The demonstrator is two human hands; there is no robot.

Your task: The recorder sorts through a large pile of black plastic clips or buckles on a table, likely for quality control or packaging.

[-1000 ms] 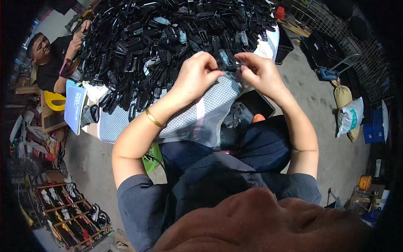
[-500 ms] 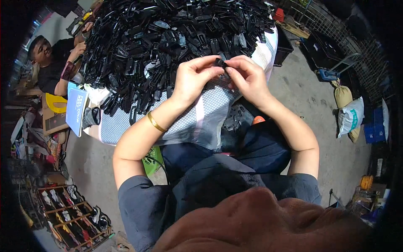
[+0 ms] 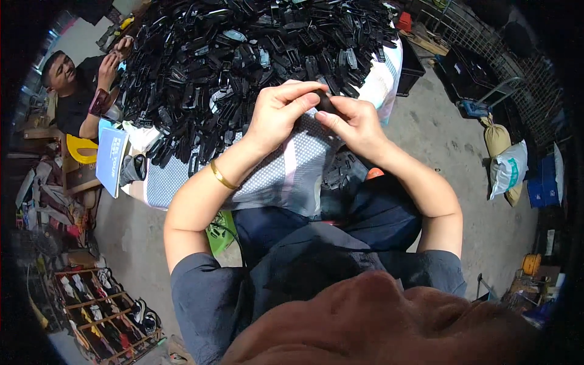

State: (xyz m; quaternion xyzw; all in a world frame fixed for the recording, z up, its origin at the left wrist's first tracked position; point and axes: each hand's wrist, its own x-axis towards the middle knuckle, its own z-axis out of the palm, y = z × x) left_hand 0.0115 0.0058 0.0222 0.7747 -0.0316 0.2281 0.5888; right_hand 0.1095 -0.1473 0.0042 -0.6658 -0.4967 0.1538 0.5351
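Note:
Between my two hands is a small dark plastic piece (image 3: 324,103), held up over the near right edge of the pile; its exact kind is hard to make out. My left hand (image 3: 275,117) pinches its left side with thumb and forefinger. On the other side, the thumb and fingers of my right hand (image 3: 360,126) close on the same piece. A big heap of black, elongated plastic parts (image 3: 231,67), some of them glossy, covers the table just beyond my hands. Under my wrists hangs a dotted grey-and-white cloth (image 3: 261,182).
Below the cloth's edge, more small black parts (image 3: 344,171) lie by my knees. A green container (image 3: 220,234) stands left of my leg. Across the heap's left side sits another person (image 3: 73,91), near a blue box (image 3: 111,159). White and tan sacks (image 3: 510,169) stand at right.
The dark piece has turned in my fingers and shows more of its length. My right hand has shifted slightly down. The other person's hands have come closer together.

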